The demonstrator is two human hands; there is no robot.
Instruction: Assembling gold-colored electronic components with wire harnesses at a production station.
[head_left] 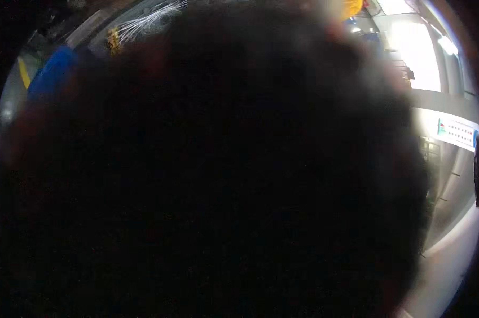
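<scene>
- A very dark, blurred mass with reddish soft edges (223, 169) covers most of the view, seemingly close to the lens; what it is, I cannot tell.
- Neither the left hand nor the right hand can be made out, so I cannot tell whether they are open, closed or gripping something.
- The thing being handled cannot be placed with certainty; if it is not the mass itself, it may be hidden behind it.
- Beyond the upper left edge of the mass, a spread bundle of thin white strands (150, 22) shows, with a small yellow-brown piece (113, 41) at its lower end. Whether they touch, I cannot tell.
- Further left is a plain blue shape (54, 71), beside a narrow yellow stripe (23, 73).
- At the right are a bright white opening (417, 55), a glowing tube lamp (447, 45) and a white printed board (456, 131).
- To work well here, in my judgement, the mass should first be brought clear of the lens, slowly and without pulling on the strands; any fine grip should wait until the fingers are seen.
</scene>
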